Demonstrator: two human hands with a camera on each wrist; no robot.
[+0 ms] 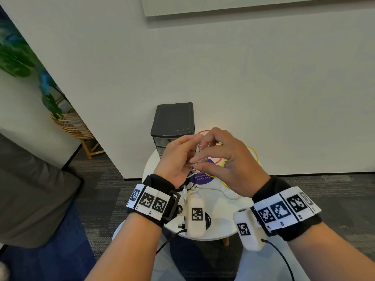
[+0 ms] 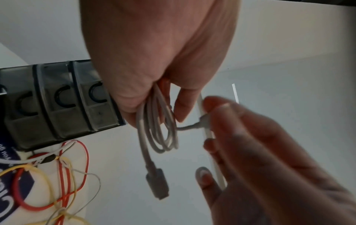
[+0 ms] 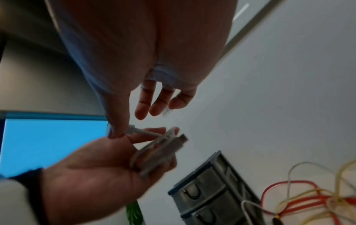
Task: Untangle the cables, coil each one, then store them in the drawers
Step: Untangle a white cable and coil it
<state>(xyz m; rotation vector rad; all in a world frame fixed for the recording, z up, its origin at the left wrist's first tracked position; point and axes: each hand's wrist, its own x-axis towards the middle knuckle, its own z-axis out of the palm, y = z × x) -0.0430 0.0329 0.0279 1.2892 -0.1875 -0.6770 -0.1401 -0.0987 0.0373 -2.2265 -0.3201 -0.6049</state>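
My left hand (image 1: 178,157) grips a small coil of white cable (image 2: 158,129) above the round table; one plug (image 2: 158,184) hangs down from the loops. My right hand (image 1: 223,159) pinches the cable's other end by its connector (image 2: 202,123), right beside the coil. In the right wrist view its thumb (image 3: 117,126) presses on that connector (image 3: 134,130) against the left hand (image 3: 115,159). The dark grey drawer unit (image 1: 172,122) stands just behind the hands with its drawers (image 2: 57,106) closed. A tangle of red, yellow and thin white cables (image 1: 249,155) lies beside it.
The small white round table (image 1: 219,220) carries a purple sticker (image 1: 203,177), another white cable (image 1: 223,192) and a black cable (image 1: 207,220). A white wall rises right behind. A potted plant in a wicker stand (image 1: 67,122) and grey furniture (image 1: 30,189) are at the left.
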